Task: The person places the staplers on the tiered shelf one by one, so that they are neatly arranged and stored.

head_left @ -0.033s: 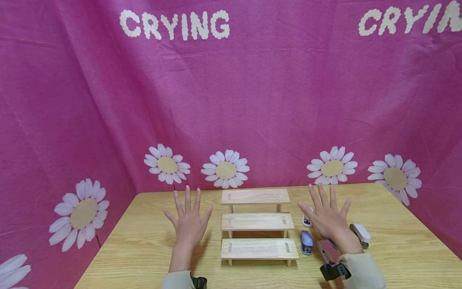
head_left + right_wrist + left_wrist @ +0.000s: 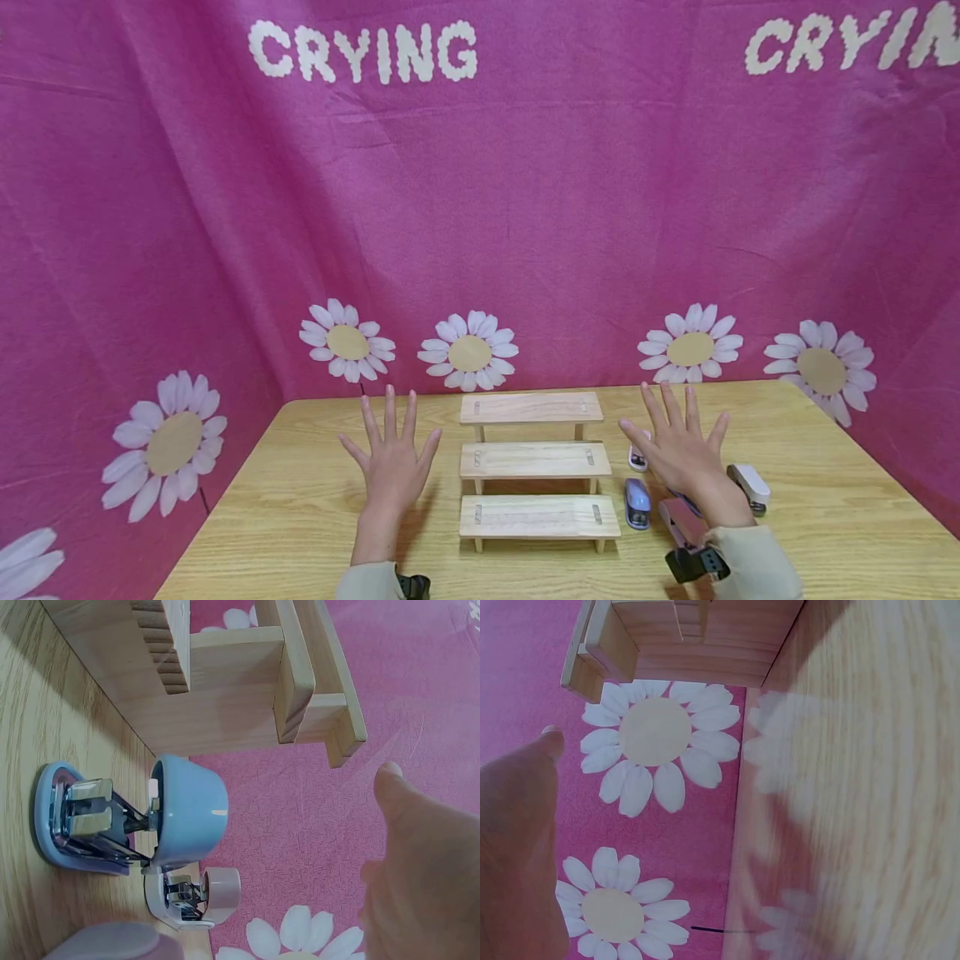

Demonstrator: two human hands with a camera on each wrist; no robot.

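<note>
Both hands are raised over the table with fingers spread, holding nothing. The left hand is to the left of a three-step wooden stand. To the stand's right, my right hand hovers above a group of staplers and partly covers them. A blue-lilac stapler stands between that hand and the stand. Under the wrist lies a pink stapler, partly hidden. A white stapler sits at its right. Behind the blue one is a small pale pink stapler, clearer in the right wrist view.
The wooden table carries the stand near its middle. A magenta cloth printed with daisies hangs behind the table and along its sides. Dark wrist straps show at both sleeves.
</note>
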